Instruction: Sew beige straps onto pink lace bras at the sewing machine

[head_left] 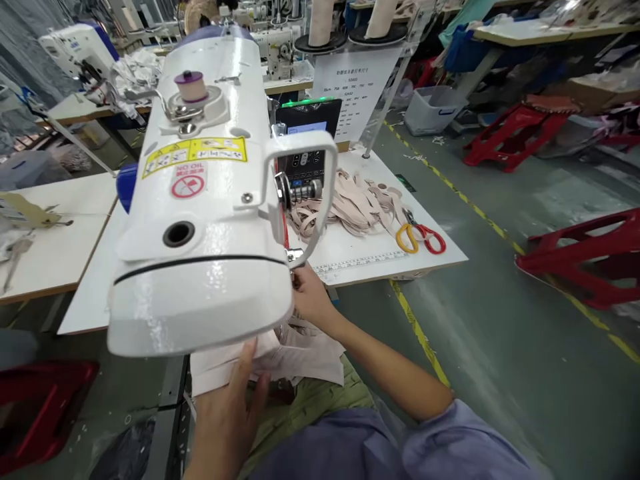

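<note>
A white sewing machine [200, 220] fills the middle of the view, and its head hides the needle area. Below the head, pale pink fabric [310, 360] hangs over the front edge above my lap. My left hand [227, 407] lies against the fabric's left part, with index finger stretched out and thumb apart from it. On the right side of the machine head, my right hand [315, 300] reaches in close under the white guard bar [327, 193]. Its fingertips are mostly hidden behind the head, so what they touch cannot be seen.
On the white table [360, 257] lie pale pink strips [355, 203], scissors [420, 237] with yellow and red handles, and a printed ruler scale. A control panel [305, 140] and a printed sheet [350, 87] stand behind. Red stools [590, 257] are on the floor.
</note>
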